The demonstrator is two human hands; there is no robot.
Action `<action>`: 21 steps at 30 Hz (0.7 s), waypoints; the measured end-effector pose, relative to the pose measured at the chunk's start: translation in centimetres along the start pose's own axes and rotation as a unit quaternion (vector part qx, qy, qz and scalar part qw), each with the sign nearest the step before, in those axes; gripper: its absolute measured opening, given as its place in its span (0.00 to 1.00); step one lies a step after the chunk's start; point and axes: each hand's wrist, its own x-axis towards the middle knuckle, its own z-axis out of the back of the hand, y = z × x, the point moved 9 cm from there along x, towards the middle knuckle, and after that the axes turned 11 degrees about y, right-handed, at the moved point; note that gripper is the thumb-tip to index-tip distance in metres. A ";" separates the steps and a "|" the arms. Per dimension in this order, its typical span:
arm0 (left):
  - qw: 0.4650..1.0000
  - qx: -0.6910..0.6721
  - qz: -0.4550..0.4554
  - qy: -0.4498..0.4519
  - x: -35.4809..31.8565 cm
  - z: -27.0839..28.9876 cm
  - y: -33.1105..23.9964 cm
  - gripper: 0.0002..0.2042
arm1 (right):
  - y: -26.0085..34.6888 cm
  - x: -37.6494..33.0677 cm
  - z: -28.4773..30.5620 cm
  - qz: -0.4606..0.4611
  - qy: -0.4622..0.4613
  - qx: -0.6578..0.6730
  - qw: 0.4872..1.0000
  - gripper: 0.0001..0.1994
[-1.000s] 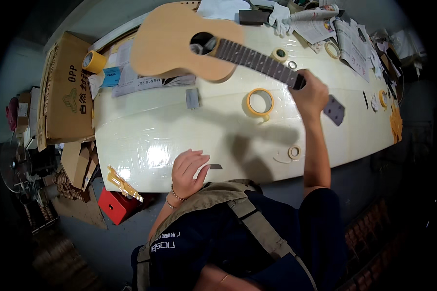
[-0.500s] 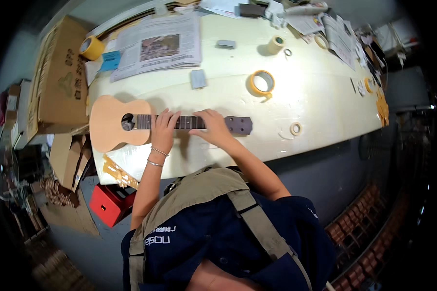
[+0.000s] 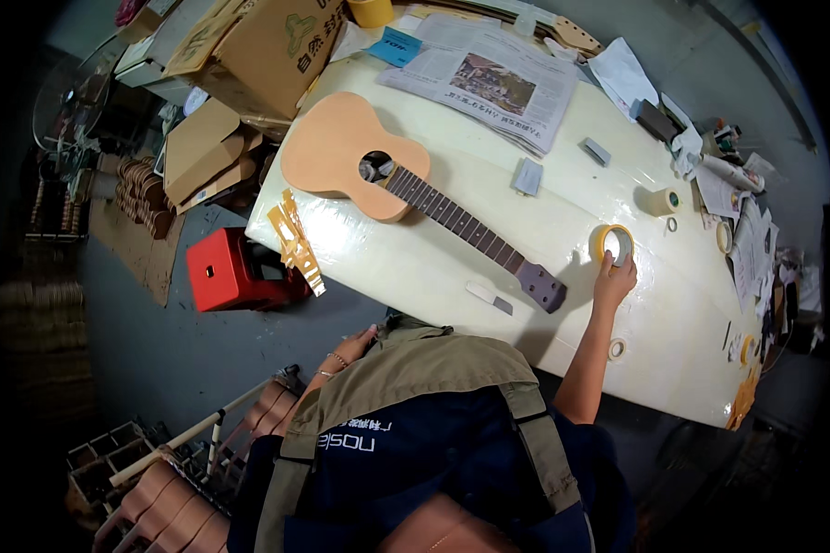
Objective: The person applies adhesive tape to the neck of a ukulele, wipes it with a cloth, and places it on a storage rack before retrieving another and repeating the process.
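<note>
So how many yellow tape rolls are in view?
3: the first roll at the right hand, a second roll beside the cardboard box, a third roll near the right end of the table. Clutter may hide others.

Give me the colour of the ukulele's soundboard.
The soundboard is a light, peachy tan; it shows best in the head view.

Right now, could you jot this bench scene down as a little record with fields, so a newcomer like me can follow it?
Surface: pale table
Instrument: small guitar, face up, no strings visible
Right hand: right hand, fingers at the near rim of the yellow tape roll; firmness of grip unclear
Left hand: left hand, low by the person's waist, partly hidden; nothing seen in it
Beyond the guitar: folded newspaper
Beside the table: red stool, on the person's left
</note>
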 end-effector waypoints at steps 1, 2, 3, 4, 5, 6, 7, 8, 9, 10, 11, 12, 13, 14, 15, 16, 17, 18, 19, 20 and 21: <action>0.999 0.037 0.006 -0.015 -0.4 -0.4 -0.4 0.38 | 0.0 0.7 -0.7 -0.011 0.054 -0.064 0.996 0.19; 0.997 0.075 0.012 -0.029 -0.6 -0.4 -0.8 0.39 | 0.1 1.1 -1.5 -0.021 0.105 -0.130 0.986 0.19; 0.999 0.050 0.013 0.006 0.0 -0.8 0.0 0.39 | 0.4 1.1 -1.3 -0.019 0.110 -0.158 0.981 0.18; 0.998 0.052 0.007 -0.028 -0.9 -0.9 -0.9 0.40 | 2.0 1.1 -1.0 0.027 0.091 -0.198 0.976 0.18; 0.997 0.064 0.025 -0.021 -0.7 -0.8 -0.8 0.42 | 3.7 0.9 -0.6 0.073 0.071 -0.236 0.966 0.17; 0.999 0.037 0.027 -0.014 0.0 -1.0 0.3 0.45 | 5.4 0.5 -0.6 0.120 0.051 -0.272 0.953 0.17; 0.997 0.061 0.042 -0.018 -1.1 -1.1 -2.1 0.46 | 4.6 1.1 -1.4 0.126 0.070 -0.293 0.945 0.17; 0.996 0.067 0.048 -0.025 -2.2 -1.3 -4.0 0.45 | 3.7 1.7 -2.1 0.092 0.111 -0.296 0.944 0.17; 0.996 0.076 0.046 -0.028 -2.0 -1.5 -3.7 0.45 | 3.8 2.6 -2.6 0.064 0.152 -0.298 0.940 0.16; 0.995 0.089 0.041 -0.031 -1.8 -1.5 -3.6 0.45 | 3.6 3.1 -3.0 0.032 0.189 -0.298 0.935 0.16; 0.995 0.088 0.040 -0.027 -1.7 -1.7 -3.3 0.45 | 4.1 3.0 -2.7 0.051 0.177 -0.291 0.939 0.15; 0.995 0.091 0.039 -0.021 -1.8 -1.7 -3.6 0.45 | 4.1 3.1 -2.8 0.042 0.186 -0.284 0.940 0.15; 0.995 0.094 0.038 -0.015 -1.9 -1.8 -3.8 0.45 | 4.1 3.1 -2.8 0.034 0.195 -0.277 0.940 0.15; 0.994 0.097 0.047 -0.009 -2.2 -1.8 -3.9 0.45 | 3.9 3.1 -3.0 0.025 0.204 -0.270 0.941 0.14; 0.993 0.103 0.053 0.001 -2.4 -1.8 -4.4 0.45 | 3.5 3.1 -3.0 0.027 0.184 -0.279 0.942 0.14; 0.992 0.109 0.058 0.011 -2.5 -2.0 -4.5 0.45 | 3.1 3.1 -3.2 0.037 0.176 -0.274 0.945 0.14; 0.993 0.108 0.040 -0.004 -1.9 -1.8 -4.1 0.44 | 2.8 3.1 -3.4 0.047 0.168 -0.270 0.947 0.14; 0.994 0.103 0.034 -0.007 -1.9 -1.8 -3.8 0.44 | 2.9 3.1 -3.4 0.057 0.162 -0.264 0.949 0.14; 0.995 0.098 0.029 -0.010 -1.8 -1.7 -3.6 0.44 | 3.0 3.1 -3.6 0.067 0.166 -0.268 0.947 0.15; 0.995 0.094 0.023 -0.013 -1.8 -1.7 -3.4 0.44 | 3.1 3.3 -3.6 0.076 0.170 -0.273 0.944 0.15; 0.996 0.087 0.025 -0.016 -2.1 -1.7 -3.7 0.43 | 3.3 3.4 -3.6 0.084 0.174 -0.277 0.941 0.16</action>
